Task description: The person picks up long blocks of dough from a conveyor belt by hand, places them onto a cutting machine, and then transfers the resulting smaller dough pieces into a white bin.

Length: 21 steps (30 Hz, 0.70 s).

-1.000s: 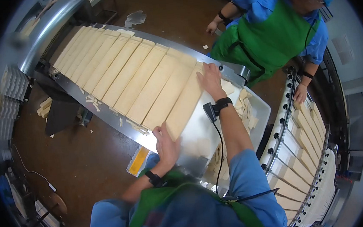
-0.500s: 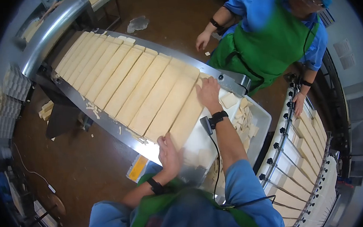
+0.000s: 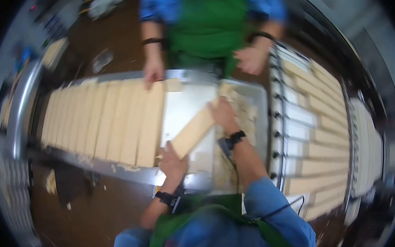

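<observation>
A long pale dough strip [image 3: 193,132] is held at a slant over the white board [image 3: 182,107]. My left hand [image 3: 173,162] grips its lower left end. Around the upper right end, beside a bin of scraps, my right hand [image 3: 224,114] is closed. Rows of similar strips [image 3: 109,123] lie side by side on the metal conveyor to the left. The image is blurred by motion.
Across the conveyor stands a co-worker in a green apron [image 3: 208,18], one hand at the row's top edge. A scrap bin [image 3: 263,118] lies right of the board. Farther right, a rack [image 3: 279,131] with black knobs borders more strips.
The strip has come away from the row and swung right, held in both my hands. The co-worker has moved to directly opposite, one hand now at the strips. The view has turned.
</observation>
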{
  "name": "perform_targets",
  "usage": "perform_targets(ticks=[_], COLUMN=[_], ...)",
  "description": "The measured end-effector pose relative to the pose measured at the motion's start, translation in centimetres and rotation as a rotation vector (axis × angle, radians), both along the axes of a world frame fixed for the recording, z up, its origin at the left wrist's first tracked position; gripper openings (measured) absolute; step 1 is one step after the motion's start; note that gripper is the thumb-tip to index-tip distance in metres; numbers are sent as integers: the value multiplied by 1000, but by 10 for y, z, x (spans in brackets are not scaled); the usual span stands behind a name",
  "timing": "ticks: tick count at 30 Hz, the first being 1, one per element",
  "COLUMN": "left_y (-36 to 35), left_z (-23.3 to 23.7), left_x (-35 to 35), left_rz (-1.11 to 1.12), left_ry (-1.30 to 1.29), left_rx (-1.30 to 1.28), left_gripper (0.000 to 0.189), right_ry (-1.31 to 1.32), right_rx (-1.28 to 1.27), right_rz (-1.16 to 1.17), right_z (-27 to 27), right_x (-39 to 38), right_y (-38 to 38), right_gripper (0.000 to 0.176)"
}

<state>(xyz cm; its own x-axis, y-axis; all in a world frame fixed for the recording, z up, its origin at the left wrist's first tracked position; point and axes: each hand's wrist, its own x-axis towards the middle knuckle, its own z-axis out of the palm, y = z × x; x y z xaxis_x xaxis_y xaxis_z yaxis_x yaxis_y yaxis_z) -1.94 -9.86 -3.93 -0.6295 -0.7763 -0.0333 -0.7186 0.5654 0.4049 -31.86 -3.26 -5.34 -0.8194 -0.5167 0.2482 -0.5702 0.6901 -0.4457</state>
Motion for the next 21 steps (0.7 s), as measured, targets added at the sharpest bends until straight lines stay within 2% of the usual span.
perform_targets(ticks=[1, 2, 3, 4, 6, 8, 10, 11, 12, 13, 14, 16, 17, 18, 21], left_y=[-1, -1, 3, 12, 30, 58, 89, 107, 128, 147, 169, 210, 228, 244, 283], left_z=[5, 13, 21, 27, 37, 47, 59, 67, 76, 84, 100, 138, 147, 155, 180], left_x=[-1, -2, -3, -4, -7, -16, -21, -26, -32, -38, -41, -40, -39, -38, -29], left_rz=[-8, -33, -60, -166, -150, -301, -459, -489, -615, -738, -759, -992, -1006, -1096, -1248], left_ry=[39, 22, 1, -5, 187, 275, 384, 385, 409, 430, 435, 320, 320, 239, 73], left_rx=[33, 75, 113, 119, 69, 66, 71, 74, 79, 86, 89, 149, 151, 260, 439], left_gripper=[98, 93, 88, 88, 83, 82, 81, 81, 82, 82, 82, 80, 80, 83, 84], right_ry=[-41, -149, -17, 3, -11, 42, 480, 376, 274, 346, 422, 438, 434, 409, 280], right_rx=[99, 91, 33, 37, -103, -131, -8, -107, -209, -249, -289, -250, -202, -189, -210], right_rz=[-37, -91, -110, -133, -253, -355, -643, -689, -729, -796, -859, -1038, -1113, -1169, -1180], right_z=[19, 31, 24, 42, 71, 83, 97, 115, 134, 139, 146, 157, 151, 145, 123], right_x=[11, 19, 26, 37, 66, 88, 114, 127, 141, 152, 163, 182, 189, 195, 201], right_y=[6, 18, 35, 55, 107, 164, 228, 262, 297, 327, 359, 414, 445, 472, 536], right_gripper=[65, 66, 62, 61, 60, 59, 56, 54, 52, 49, 47, 42, 41, 40, 41])
